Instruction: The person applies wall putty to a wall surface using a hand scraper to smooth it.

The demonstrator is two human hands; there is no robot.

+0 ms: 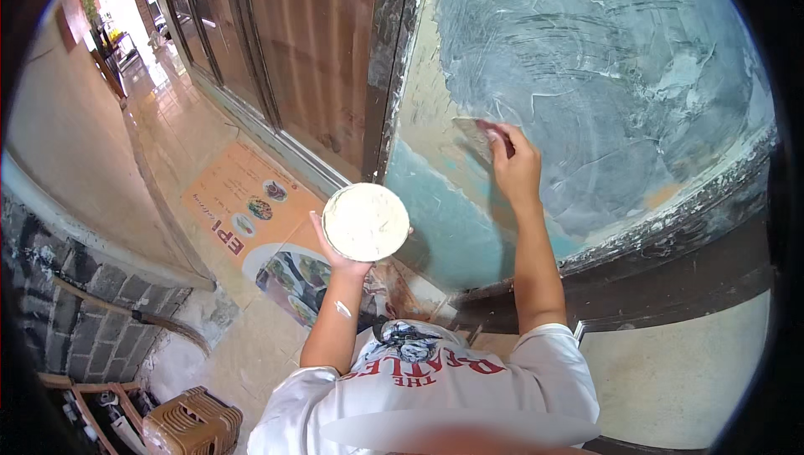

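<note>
My left hand (333, 261) grips a round tub of off-white putty (365, 222) from beneath and the side, with the fingers wrapped round it. A streak of white smears the left forearm. Higher up and to the right, my right hand (517, 162) is closed on a putty knife (471, 128), whose blade lies at or against the wall surface (578, 95). Bluish-grey skim coat with swirled marks covers most of that wall. Beige and turquoise patches show along its left and lower edges.
Left of the wall stands a dark-framed glass door (314, 53) with a curtain behind it. An orange printed banner (239, 195) lies on the tiled floor. At the lower left are a brown plastic stool (193, 423) and a grey block wall (75, 313).
</note>
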